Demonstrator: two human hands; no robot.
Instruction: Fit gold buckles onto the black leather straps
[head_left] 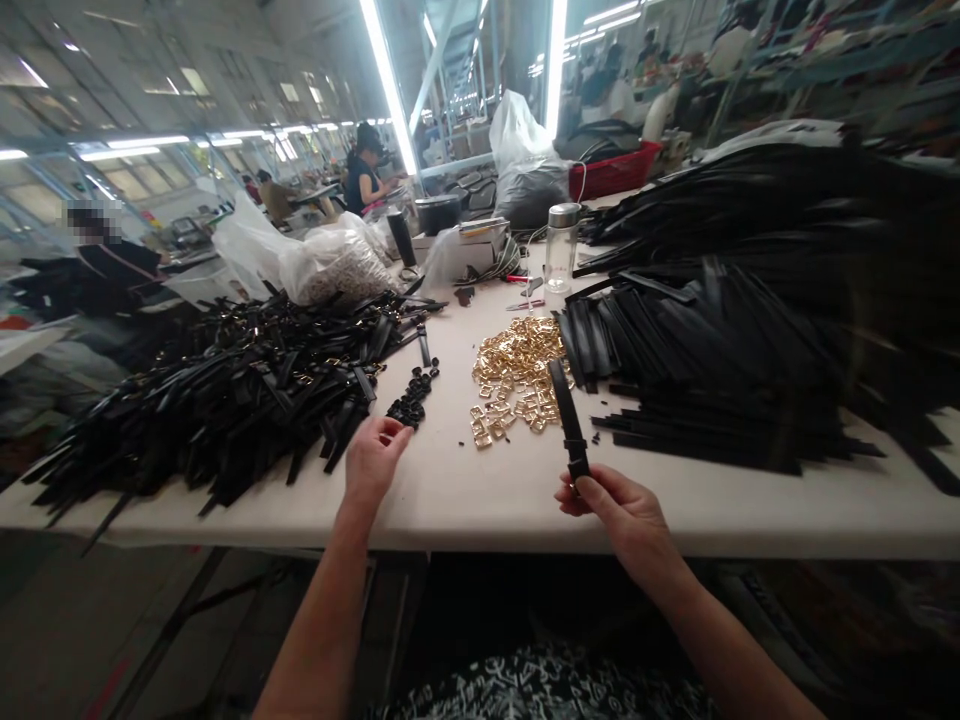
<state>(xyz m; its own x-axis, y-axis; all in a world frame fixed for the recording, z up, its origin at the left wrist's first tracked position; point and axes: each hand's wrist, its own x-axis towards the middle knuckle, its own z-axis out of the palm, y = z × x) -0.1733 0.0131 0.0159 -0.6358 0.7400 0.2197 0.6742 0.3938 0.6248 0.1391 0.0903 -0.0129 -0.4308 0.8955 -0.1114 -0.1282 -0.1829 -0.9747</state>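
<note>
My right hand (619, 505) grips a black strap (564, 405) at its lower end, between thumb and fingers. The strap stands up from the hand, with a band around it and a bit of gold metal at the grip. My left hand (375, 460) is at the near end of a small heap of black loops (412, 395), its fingers curled together in a pinch. What lies between those fingertips, if anything, is hidden. Between the hands, farther back, is a pile of gold buckles (517, 365).
Black straps with buckles (247, 400) are heaped at left; plain black strips (697, 330) lie stacked at right. Behind stand a glass bottle (561, 250), a red-handled tool (526, 304), plastic bags (337, 260) and a red bin (615, 172). Another person (365, 175) sits farther back.
</note>
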